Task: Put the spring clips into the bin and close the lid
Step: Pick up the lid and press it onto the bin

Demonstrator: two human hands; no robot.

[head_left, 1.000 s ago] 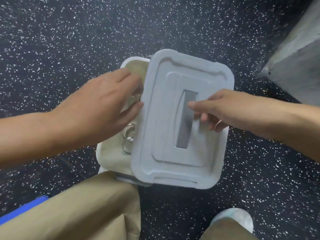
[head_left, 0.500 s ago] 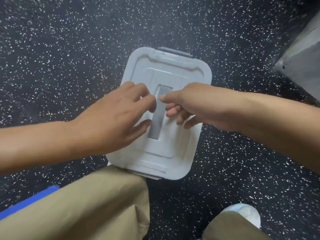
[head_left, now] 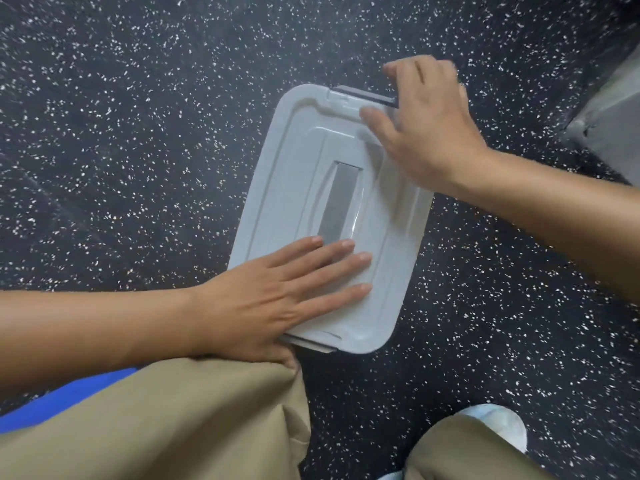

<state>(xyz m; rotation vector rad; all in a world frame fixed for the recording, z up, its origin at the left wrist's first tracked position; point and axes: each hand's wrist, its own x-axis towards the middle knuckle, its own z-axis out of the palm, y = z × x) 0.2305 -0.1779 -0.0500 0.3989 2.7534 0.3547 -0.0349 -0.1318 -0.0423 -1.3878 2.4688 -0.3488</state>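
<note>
The lid (head_left: 304,174) serves as the landmark here: a pale grey rectangle that sits on the bin, hiding the bin and any spring clips in it, on a dark speckled floor (head_left: 138,133). Its long axis runs from the end nearest the person's knees up and away to the far end, tilted slightly rightward. At the near-left part of the lid, the left hand (head_left: 277,299) lies flat, palm down, its grip spread wide with the fingers straight across the lid surface and the fingertips just short of the near end of the recessed grey handle (head_left: 337,202) at the lid's centre; it holds nothing and seems only to press. Below that hand, at the lid's near edge, a grey latch (head_left: 308,344) shows, apparently not yet snapped up. At the far-right corner of the lid, the right hand (head_left: 429,126) hooks around the dark far latch (head_left: 363,95), thumb on the lid's top, fingers curled beyond the edge; its grip is narrow around that latch, though motion blur hides the contact. The far latch lies directly under the right hand, so that clasp looks like the next to close, with the near latch closest to the left hand.
</note>
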